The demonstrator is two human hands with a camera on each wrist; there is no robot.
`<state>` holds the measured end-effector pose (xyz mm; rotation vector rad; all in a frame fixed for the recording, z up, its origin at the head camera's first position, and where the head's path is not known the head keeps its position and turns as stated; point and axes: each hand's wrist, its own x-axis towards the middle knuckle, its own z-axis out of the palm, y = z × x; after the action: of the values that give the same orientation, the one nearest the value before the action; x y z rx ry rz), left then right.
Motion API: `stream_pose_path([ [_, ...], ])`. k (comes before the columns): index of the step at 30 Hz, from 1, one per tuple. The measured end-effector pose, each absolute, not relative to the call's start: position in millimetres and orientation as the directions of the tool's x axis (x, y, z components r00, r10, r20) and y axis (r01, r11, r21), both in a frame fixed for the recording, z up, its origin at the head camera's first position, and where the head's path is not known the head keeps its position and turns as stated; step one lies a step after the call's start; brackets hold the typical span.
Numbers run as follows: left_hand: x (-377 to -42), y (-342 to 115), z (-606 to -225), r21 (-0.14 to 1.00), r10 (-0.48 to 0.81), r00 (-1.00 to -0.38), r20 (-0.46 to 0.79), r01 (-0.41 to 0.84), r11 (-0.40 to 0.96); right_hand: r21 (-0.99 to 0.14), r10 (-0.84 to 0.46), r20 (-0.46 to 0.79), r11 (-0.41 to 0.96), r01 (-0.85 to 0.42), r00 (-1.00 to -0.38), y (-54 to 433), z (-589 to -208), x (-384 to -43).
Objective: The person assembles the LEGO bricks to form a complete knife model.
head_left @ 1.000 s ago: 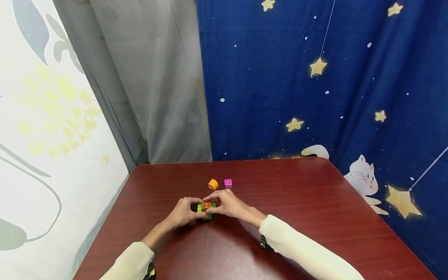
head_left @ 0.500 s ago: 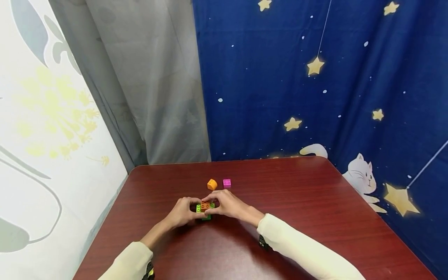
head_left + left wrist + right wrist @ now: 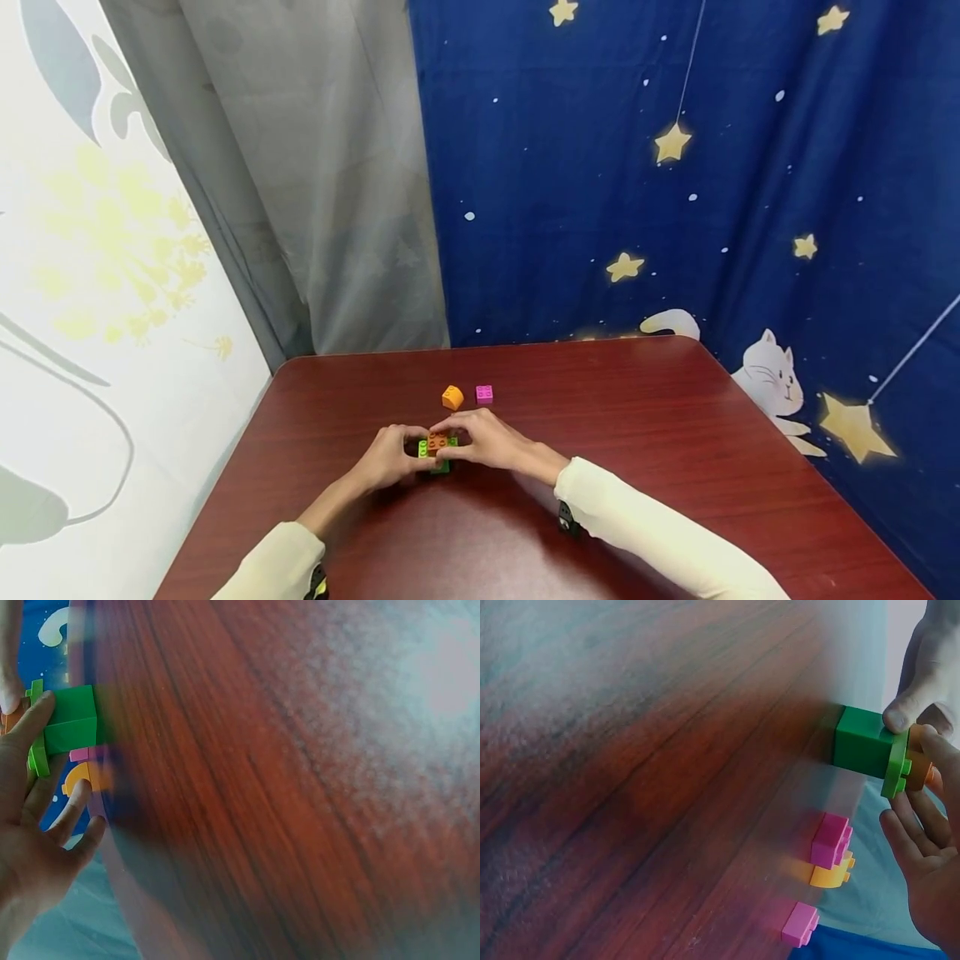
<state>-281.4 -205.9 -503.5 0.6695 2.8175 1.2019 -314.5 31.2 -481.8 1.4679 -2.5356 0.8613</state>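
A small stack of toy building bricks stands on the table between both hands. At its bottom is a dark green brick (image 3: 862,741), then a flat light green plate (image 3: 895,766), with an orange brick (image 3: 437,441) on top. My left hand (image 3: 384,458) holds the light green plate from the left, thumb at the front. From the right, my right hand (image 3: 483,439) pinches the orange brick between thumb and fingers. The hands partly cover the stack in the head view. In the left wrist view, the green brick's side (image 3: 73,720) faces the camera.
Behind the stack lie a yellow-orange curved brick (image 3: 452,397) and a pink brick (image 3: 484,394) on the dark red wooden table (image 3: 600,417). Another pink brick (image 3: 801,924) shows in the right wrist view. Curtains (image 3: 540,208) hang beyond the far edge.
Both hands keep their grip on the stack with almost no motion. The whole head view shifts slightly, so the table things appear a little further left.
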Motion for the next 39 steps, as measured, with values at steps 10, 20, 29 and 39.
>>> stream_pose_path([
  [10, -282, -203, -503, 0.708, 0.372, -0.915, 0.154, 0.365, 0.605, -0.519, -0.696, 0.381, 0.383, -0.764, -0.608, 42, -482, -331],
  [20, -278, -203, -505, 0.717, 0.353, -0.92, 0.168, 0.36, 0.597, -0.532, -0.613, 0.297, 0.53, -0.66, -0.732, 46, -494, -356],
  [29, -273, -197, -504, 0.716, 0.367, -0.909, 0.198, 0.39, 0.579, -0.492, -0.601, 0.194, 0.624, -0.607, -0.775, 42, -500, -363],
  [39, -274, -201, -496, 0.71, 0.363, -0.901, 0.237, 0.416, 0.568, -0.448, -0.627, 0.208, 0.621, -0.643, -0.751, 36, -502, -366],
])
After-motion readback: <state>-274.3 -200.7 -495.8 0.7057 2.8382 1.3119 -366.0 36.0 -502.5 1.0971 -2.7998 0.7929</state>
